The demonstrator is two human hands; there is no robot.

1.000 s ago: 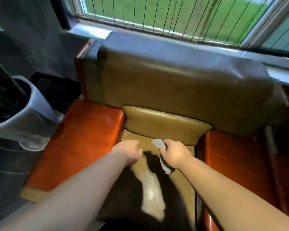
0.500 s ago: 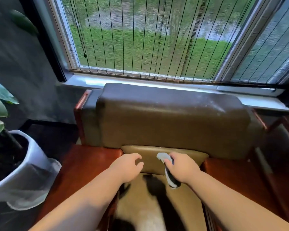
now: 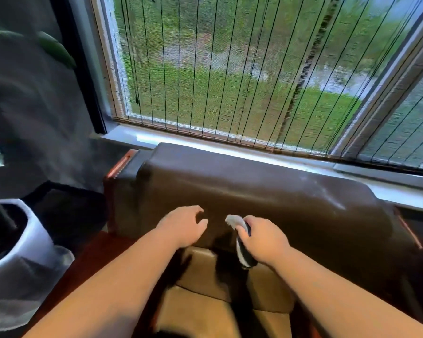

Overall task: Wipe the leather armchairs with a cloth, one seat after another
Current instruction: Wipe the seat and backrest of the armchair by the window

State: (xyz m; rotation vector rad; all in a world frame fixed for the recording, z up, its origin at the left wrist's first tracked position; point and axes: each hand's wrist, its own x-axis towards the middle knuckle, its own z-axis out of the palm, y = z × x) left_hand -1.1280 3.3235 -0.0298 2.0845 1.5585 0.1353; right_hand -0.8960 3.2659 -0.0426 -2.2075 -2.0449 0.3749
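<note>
Nearest the camera, both forearms reach forward over the tan seat cushion (image 3: 195,313) of the armchair (image 3: 254,191). Just beyond, above the seat's back edge, the right hand (image 3: 264,236) grips a bunched grey cloth (image 3: 239,232), fingers curled round it so one end pokes up past the thumb and the other hangs below the fist. The left hand (image 3: 183,225) holds nothing; its fingers are loosely bent and spread, hovering beside the cloth, whether it touches the leather I cannot tell. Both hands sit in front of the lower middle of the dark backrest (image 3: 279,203), which rises behind them with a pale sheen along its top edge.

By my reading, the seat is being left and the backrest is the step in hand. The next move calls for pressing the cloth flat against the leather and sweeping across towards either side edge, perhaps after opening it out with the free hand.

At the left stands a white plant pot (image 3: 22,240). Farthest off, the window (image 3: 230,69) with its blind looks onto grass.
</note>
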